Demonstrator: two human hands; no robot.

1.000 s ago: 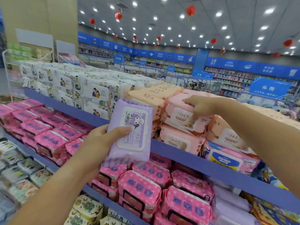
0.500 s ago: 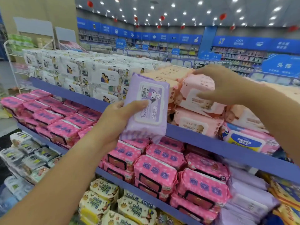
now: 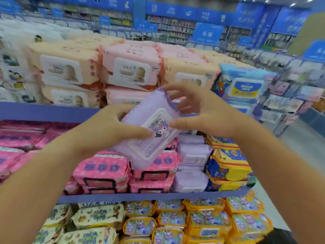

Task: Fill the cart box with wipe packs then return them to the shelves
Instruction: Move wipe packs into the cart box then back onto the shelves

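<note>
My left hand (image 3: 109,127) grips a purple wipe pack (image 3: 154,111) with a white lid and a cartoon character, thumb across its front. The pack is tilted, held in front of the blue shelf unit. My right hand (image 3: 207,111) is spread at the pack's right end, with the index fingertip at the top edge and the thumb over the lid, not closed on it. Matching purple packs (image 3: 191,155) are stacked on the middle shelf just below and to the right. No cart box is in view.
Peach and pink baby wipe packs (image 3: 130,67) fill the top shelf behind its blue front edge (image 3: 44,111). Dark pink packs (image 3: 103,171) and yellow packs (image 3: 228,166) flank the purple stack. Yellow and cream packs fill the bottom shelf. An aisle runs at the right.
My right hand left the pink pack on the top shelf and came down to the purple pack. My left hand lowered and tilted the pack. The view swung right and down.
</note>
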